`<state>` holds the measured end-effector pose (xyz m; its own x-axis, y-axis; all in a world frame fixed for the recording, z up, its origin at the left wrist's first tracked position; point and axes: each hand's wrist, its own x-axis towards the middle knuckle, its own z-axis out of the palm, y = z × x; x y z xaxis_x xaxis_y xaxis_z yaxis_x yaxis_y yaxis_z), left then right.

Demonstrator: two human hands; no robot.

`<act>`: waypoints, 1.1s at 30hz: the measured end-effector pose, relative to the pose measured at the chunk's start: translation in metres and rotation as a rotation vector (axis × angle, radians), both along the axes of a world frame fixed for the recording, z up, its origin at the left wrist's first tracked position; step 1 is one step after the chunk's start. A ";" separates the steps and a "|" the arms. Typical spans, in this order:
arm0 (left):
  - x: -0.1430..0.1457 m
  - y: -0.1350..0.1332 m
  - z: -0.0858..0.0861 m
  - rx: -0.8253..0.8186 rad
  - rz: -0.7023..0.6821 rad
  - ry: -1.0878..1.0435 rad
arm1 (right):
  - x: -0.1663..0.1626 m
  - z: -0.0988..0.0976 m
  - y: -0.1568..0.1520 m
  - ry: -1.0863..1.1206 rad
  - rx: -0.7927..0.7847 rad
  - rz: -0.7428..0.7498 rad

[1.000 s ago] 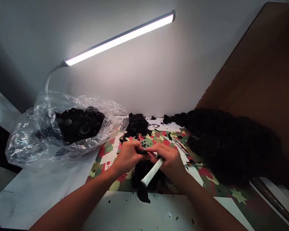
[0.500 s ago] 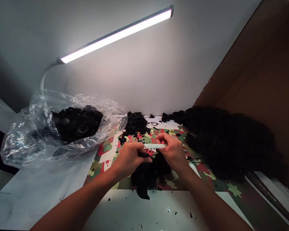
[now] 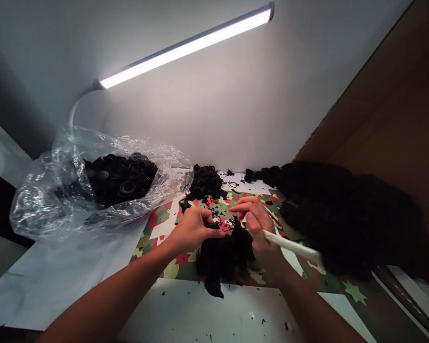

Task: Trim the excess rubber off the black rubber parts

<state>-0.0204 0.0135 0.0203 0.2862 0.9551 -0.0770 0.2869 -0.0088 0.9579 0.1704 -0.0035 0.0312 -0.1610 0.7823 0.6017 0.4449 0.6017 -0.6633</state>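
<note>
My left hand (image 3: 192, 229) pinches a small black piece (image 3: 211, 226), rubber-like in look, between thumb and fingers. In my right hand (image 3: 259, 233) a white stick-like tool (image 3: 293, 246) is held, slanting back past the wrist toward the right; its far end is smeared by motion. The fingertips of that hand point toward the left hand but stay apart from it. Beneath and between both hands lies a heap of black pieces (image 3: 219, 262) on a camouflage-patterned sheet (image 3: 171, 269).
A clear plastic bag (image 3: 32, 209) at the left holds black round parts (image 3: 125, 178). Black scraps (image 3: 205, 181) are piled at the back. A large dark mound (image 3: 346, 214) fills the right, beside cardboard (image 3: 389, 133). A lit lamp (image 3: 189, 45) hangs above.
The white tool has swung from between the two hands to point back right over my right hand. My left hand still pinches the black piece. The view has shifted slightly.
</note>
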 end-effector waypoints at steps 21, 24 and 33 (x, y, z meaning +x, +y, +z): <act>-0.003 0.000 0.000 0.117 0.007 0.189 | 0.001 -0.003 -0.002 -0.148 -0.139 0.268; -0.003 -0.001 0.001 0.130 0.013 0.217 | 0.001 -0.005 -0.001 -0.165 -0.122 0.272; -0.004 0.000 -0.007 0.168 -0.022 0.255 | 0.001 -0.008 0.001 -0.274 0.003 0.292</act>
